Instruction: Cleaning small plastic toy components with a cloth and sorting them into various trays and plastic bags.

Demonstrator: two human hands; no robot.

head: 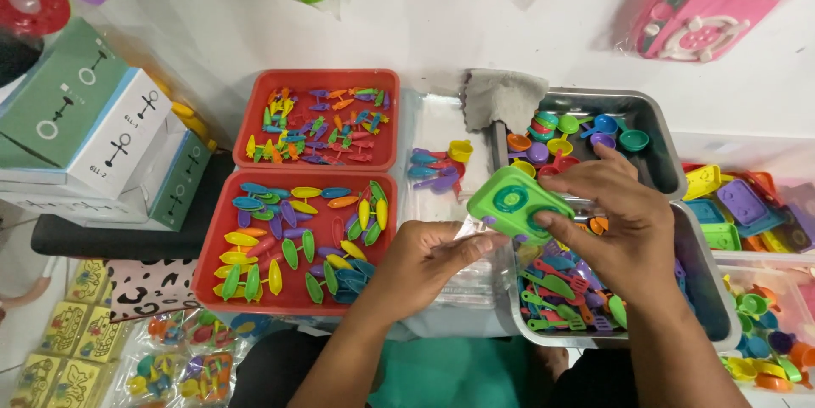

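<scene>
A green toy stove point(512, 202) with two round burner rings hangs tilted above the work surface. My right hand point(613, 223) grips its right side with thumb and fingers. My left hand point(427, 261) pinches the edge of a clear plastic bag point(475, 276) just below the stove, its fingertips close to the stove's lower left corner. Under my right hand a metal tray point(710, 289) holds several small toy forks and spatulas point(560, 289). A few loose toy pieces, purple and blue spoons and a yellow cup point(441, 166), lie on clear plastic beyond the stove.
Two red trays stand at the left, one with toy spoons point(297, 238), one with smaller utensils point(318, 123). A far metal tray point(654, 140) holds toy cups and pans, a grey cloth point(503, 98) beside it. Boxes point(93, 132) lie far left, clear bins of toys point(764, 204) right.
</scene>
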